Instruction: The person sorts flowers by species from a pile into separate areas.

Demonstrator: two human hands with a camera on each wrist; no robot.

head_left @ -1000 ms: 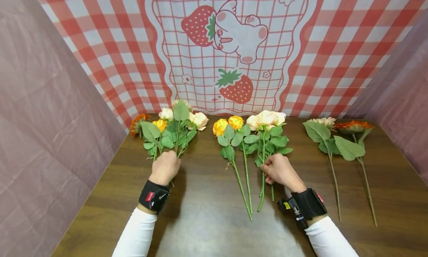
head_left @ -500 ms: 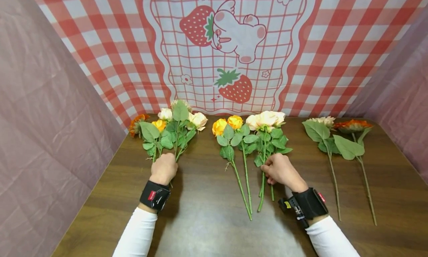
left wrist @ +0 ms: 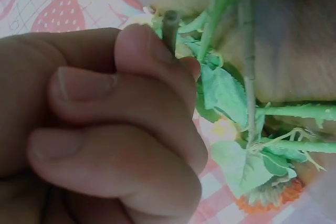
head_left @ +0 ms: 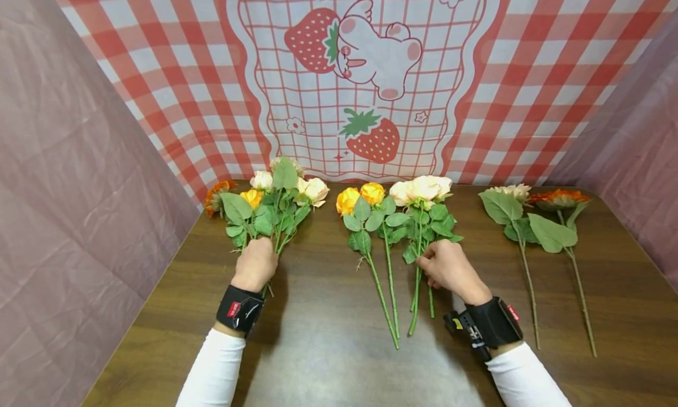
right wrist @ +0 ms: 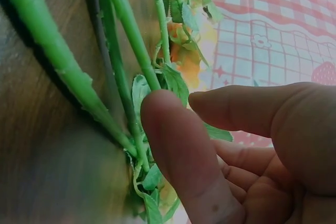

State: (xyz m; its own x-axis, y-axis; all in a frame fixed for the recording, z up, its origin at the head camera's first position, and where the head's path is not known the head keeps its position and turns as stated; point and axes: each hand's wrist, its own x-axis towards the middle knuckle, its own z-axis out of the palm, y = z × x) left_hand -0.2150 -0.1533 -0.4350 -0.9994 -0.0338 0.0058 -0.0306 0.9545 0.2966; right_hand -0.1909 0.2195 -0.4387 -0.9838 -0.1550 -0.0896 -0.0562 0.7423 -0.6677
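Note:
Over the left bunch, my left hand (head_left: 256, 263) grips a flower's stem with curled fingers. In the left wrist view, a brownish stem end (left wrist: 170, 27) pokes out between thumb and forefinger. A pale flower with a broad leaf (head_left: 285, 175) tops this bunch, with a cream rose (head_left: 315, 191), a yellow rose (head_left: 252, 197) and an orange flower (head_left: 218, 197) around it. At the middle group, my right hand (head_left: 450, 270) has thumb and forefinger at the green stem (right wrist: 131, 30) of a cream rose (head_left: 424, 189), seemingly pinching it; the fingertip hides the contact.
Two yellow roses (head_left: 361, 199) lie left of the cream ones, stems toward me. A pale flower (head_left: 511, 193) and an orange flower (head_left: 560, 199) lie farther right on the wooden table (head_left: 339, 372). A checked strawberry cloth (head_left: 339, 89) hangs behind.
My left hand has shifted slightly left. The right hand has edged a little right, still at the cream rose's stem. The flowers have barely moved.

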